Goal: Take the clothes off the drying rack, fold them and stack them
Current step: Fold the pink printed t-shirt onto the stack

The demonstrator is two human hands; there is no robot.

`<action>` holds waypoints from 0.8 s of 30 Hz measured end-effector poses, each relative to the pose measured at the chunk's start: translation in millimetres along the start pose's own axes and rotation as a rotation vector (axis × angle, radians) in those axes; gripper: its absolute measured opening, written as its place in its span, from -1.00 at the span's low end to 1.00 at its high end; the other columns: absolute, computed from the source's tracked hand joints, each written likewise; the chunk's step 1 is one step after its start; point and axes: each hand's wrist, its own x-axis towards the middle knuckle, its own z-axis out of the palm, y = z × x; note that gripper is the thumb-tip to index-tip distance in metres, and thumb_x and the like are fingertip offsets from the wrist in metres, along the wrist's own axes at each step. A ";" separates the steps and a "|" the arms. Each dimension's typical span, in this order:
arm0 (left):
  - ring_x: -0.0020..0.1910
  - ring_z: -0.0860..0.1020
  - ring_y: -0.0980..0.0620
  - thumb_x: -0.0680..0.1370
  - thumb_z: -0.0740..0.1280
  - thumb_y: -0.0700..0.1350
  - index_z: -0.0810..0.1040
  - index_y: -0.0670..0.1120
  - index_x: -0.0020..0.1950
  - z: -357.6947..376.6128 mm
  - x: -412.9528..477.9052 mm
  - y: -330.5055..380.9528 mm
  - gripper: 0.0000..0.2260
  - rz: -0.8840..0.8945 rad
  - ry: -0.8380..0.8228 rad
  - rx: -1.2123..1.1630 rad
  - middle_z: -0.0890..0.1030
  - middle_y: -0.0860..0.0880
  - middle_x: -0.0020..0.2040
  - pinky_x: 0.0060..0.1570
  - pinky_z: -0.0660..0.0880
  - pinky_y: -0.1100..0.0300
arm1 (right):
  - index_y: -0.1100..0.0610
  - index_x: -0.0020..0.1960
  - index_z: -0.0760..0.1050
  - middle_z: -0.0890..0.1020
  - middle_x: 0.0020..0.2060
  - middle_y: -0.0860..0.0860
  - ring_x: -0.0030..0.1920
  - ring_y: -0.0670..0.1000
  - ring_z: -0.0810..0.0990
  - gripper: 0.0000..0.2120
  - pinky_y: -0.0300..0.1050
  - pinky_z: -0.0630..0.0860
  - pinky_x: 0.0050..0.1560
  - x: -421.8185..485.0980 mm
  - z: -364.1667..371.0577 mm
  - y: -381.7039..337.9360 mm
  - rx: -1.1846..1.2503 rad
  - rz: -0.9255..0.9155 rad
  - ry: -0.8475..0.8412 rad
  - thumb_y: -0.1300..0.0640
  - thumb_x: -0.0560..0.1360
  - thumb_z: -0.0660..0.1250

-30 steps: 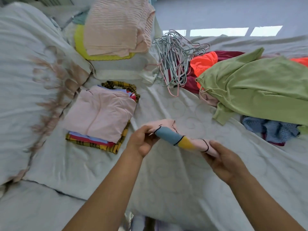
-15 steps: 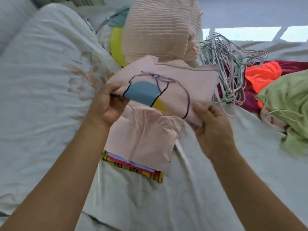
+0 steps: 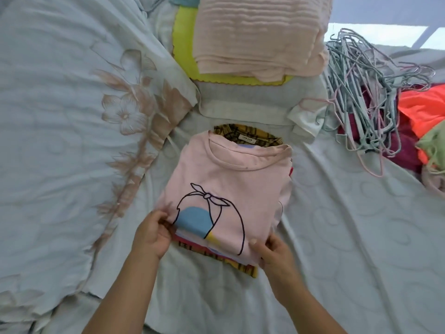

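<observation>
T-shirt (image 3: 231, 179), pink, lies folded on top of the stack (image 3: 243, 270) on the bed (image 3: 349, 237). My left hand (image 3: 151, 235) pinches its near left corner, my right hand (image 3: 274, 254) its near right corner. Hangers (image 3: 368, 92) heaped right of the stack, well apart from it.

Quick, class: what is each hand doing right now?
Left hand: pinching the near left edge of the pink shirt.
Right hand: pinching its near right corner.
</observation>
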 end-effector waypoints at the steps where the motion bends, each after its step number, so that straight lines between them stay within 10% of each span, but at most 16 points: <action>1: -0.54 0.49 0.13 0.51 0.04 -0.42 0.50 -0.17 -0.26 -0.8 -0.6 -0.1 -0.68 0.026 0.033 0.018 0.56 -0.08 -0.42 -0.52 0.46 0.36 | 0.19 0.05 0.56 0.67 -0.06 0.12 -0.05 0.13 0.60 -0.82 0.12 0.52 0.03 -2.4 0.8 1.4 -0.008 0.014 -0.013 0.29 0.45 0.34; 6: -0.11 0.56 -0.13 0.49 0.32 -0.17 0.45 -0.28 0.09 -16.9 10.6 -14.8 -0.75 0.278 0.222 0.641 0.55 -0.30 0.06 -0.14 0.56 0.07 | 0.32 0.06 0.44 0.51 -0.12 0.10 -0.19 0.02 0.43 -0.77 -0.13 0.37 -0.19 8.3 3.9 16.2 -0.265 0.056 0.117 0.29 0.42 0.28; 10: 0.41 0.25 -0.15 0.54 0.11 0.20 0.27 -0.02 0.42 -2.6 -1.0 -30.4 -0.49 1.023 -0.001 1.392 0.31 -0.11 0.44 0.37 0.16 -0.05 | 0.10 0.40 0.23 0.28 0.36 0.04 0.30 0.02 0.24 -0.28 -0.25 0.21 0.30 6.2 12.8 16.5 -0.762 -0.587 0.339 0.23 0.29 0.41; 12: 0.49 0.00 -0.03 0.52 -0.15 0.37 0.05 0.19 0.46 5.8 -5.0 -48.8 -0.45 0.999 -0.136 1.575 0.07 0.04 0.51 0.45 -0.14 -0.03 | 0.01 0.45 0.15 0.15 0.44 0.09 0.40 0.07 0.14 -0.22 -0.17 0.09 0.37 9.1 20.7 20.1 -0.971 -0.762 0.329 0.10 0.28 0.37; 19: 0.52 -0.22 -0.07 0.24 -0.53 0.49 -0.35 0.15 0.43 5.7 13.4 -69.2 -0.18 0.700 -0.137 1.880 -0.37 0.13 0.43 0.42 -0.16 -0.19 | 0.04 0.28 0.41 0.50 0.27 0.21 0.27 0.21 0.47 -0.08 0.00 0.29 0.24 39.6 22.4 25.8 -1.384 -0.523 0.248 -0.17 -0.01 0.61; 22: 0.51 -0.27 -0.03 0.38 -0.31 0.40 -0.33 0.15 0.46 14.1 10.6 -63.3 -0.29 0.603 -0.143 1.923 -0.36 0.13 0.48 0.44 -0.17 -0.13 | -0.03 0.19 0.56 0.56 0.23 0.13 0.15 0.20 0.59 -0.11 0.05 0.55 0.07 36.7 21.4 17.1 -1.401 -0.463 0.246 -0.23 -0.12 0.60; 24: 0.52 -0.21 -0.05 0.47 -0.16 0.33 -0.21 0.15 0.50 14.3 11.1 -56.6 -0.36 0.581 -0.163 1.941 -0.26 0.08 0.53 0.44 -0.12 -0.10 | -0.09 0.33 0.43 0.36 0.41 0.10 0.31 0.23 0.44 -0.22 0.08 0.45 0.22 24.8 9.7 3.9 -1.332 -0.425 0.205 -0.12 0.14 0.56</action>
